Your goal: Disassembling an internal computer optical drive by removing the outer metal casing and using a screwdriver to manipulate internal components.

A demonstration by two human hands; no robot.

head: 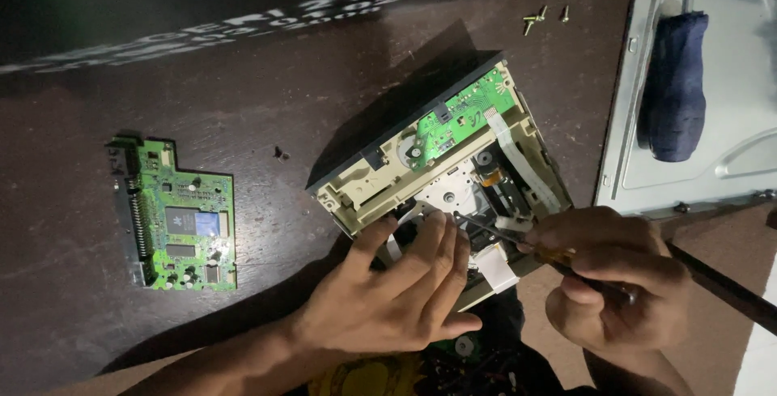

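Observation:
An opened optical drive [453,149] with a beige plastic frame, a small green board and a white ribbon cable lies tilted on the dark table [283,72]. My left hand [396,287] presses flat on the drive's near edge. My right hand [615,278] grips a screwdriver [498,236] whose thin dark shaft points left into the drive's middle mechanism.
A loose green circuit board [178,218] lies at the left. Three brass screws [541,17] sit at the far edge, a small dark screw [280,153] mid-table. A grey metal cover [696,104] with a dark blue screwdriver handle [673,84] on it lies at the right.

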